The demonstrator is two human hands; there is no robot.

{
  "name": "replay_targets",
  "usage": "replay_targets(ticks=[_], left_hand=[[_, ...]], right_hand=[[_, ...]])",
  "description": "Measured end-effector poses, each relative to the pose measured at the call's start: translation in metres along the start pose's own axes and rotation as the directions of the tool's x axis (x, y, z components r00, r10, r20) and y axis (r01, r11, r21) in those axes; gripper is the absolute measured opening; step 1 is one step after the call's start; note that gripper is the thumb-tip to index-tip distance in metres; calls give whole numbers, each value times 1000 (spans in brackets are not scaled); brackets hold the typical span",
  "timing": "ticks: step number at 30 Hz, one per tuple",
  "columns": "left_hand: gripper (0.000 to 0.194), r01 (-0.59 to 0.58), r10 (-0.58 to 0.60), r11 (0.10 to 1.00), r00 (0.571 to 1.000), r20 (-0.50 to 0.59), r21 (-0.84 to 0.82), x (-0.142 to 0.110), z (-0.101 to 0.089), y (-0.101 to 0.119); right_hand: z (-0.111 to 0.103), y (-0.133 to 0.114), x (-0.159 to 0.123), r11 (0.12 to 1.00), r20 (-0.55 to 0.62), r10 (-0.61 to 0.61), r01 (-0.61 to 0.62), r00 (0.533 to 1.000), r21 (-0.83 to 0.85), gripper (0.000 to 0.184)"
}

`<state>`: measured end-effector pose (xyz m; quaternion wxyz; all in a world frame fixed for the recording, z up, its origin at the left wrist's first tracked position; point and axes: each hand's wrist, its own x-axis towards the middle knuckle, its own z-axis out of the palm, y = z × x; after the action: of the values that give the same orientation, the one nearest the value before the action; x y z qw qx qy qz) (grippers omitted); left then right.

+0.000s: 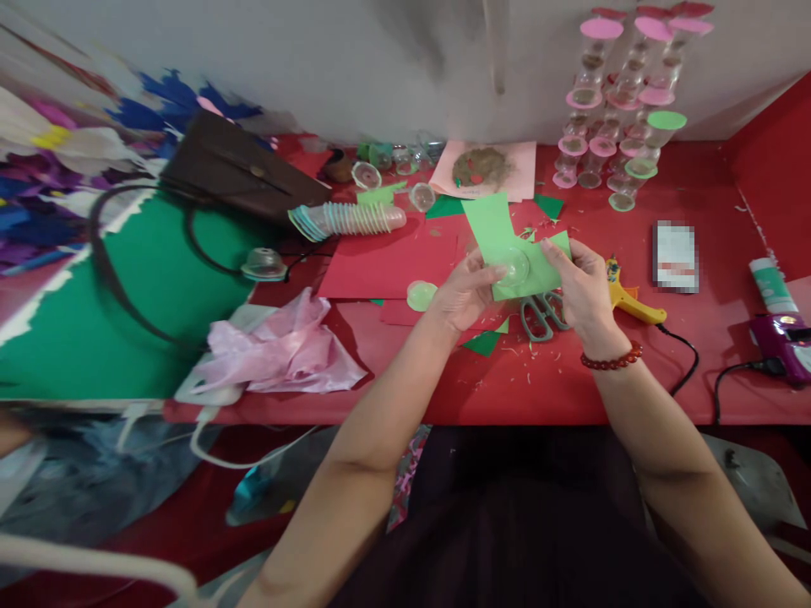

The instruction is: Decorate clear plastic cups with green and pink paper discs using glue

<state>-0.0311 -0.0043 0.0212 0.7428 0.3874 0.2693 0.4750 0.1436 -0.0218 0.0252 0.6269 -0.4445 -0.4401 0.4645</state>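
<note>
Both hands hold a light green sheet of paper above the red table. My left hand pinches a clear round plastic cup against the paper with its thumb. On the other side, my right hand grips the paper's right part between thumb and fingers. Below the paper lie grey-handled scissors, their blades hidden. Just right of my right hand rests a yellow glue gun. A pale green disc lies left of my left hand.
Stacked cups lie on their side near a brown bag. Towers of joined cups stand at the back right. Brown grains sit on pink paper. A pink plastic bag is at left, a purple device at right.
</note>
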Motion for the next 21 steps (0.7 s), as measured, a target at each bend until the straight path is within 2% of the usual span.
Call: replay_targets(ticks=[5, 11, 15, 17, 21], left_hand=[[34, -29, 33, 997, 998, -60, 75, 1, -1, -1], [36, -66, 78, 993, 988, -130, 95, 3, -4, -6], [35, -65, 78, 995, 980, -186, 75, 5, -8, -10], [39, -67, 75, 996, 984, -164, 59, 4, -9, -8], [60, -67, 70, 997, 996, -59, 44, -1, -6, -1]], right_hand=[[5, -1, -3, 1000, 38, 6, -5, 999, -10, 39], [8, 2, -6, 1000, 43, 3, -3, 999, 5, 40], [10, 2, -9, 999, 58, -27, 29, 998, -31, 55], [10, 1, -9, 996, 41, -67, 69, 997, -55, 57], [6, 2, -4, 994, -62, -99, 95, 993, -62, 50]])
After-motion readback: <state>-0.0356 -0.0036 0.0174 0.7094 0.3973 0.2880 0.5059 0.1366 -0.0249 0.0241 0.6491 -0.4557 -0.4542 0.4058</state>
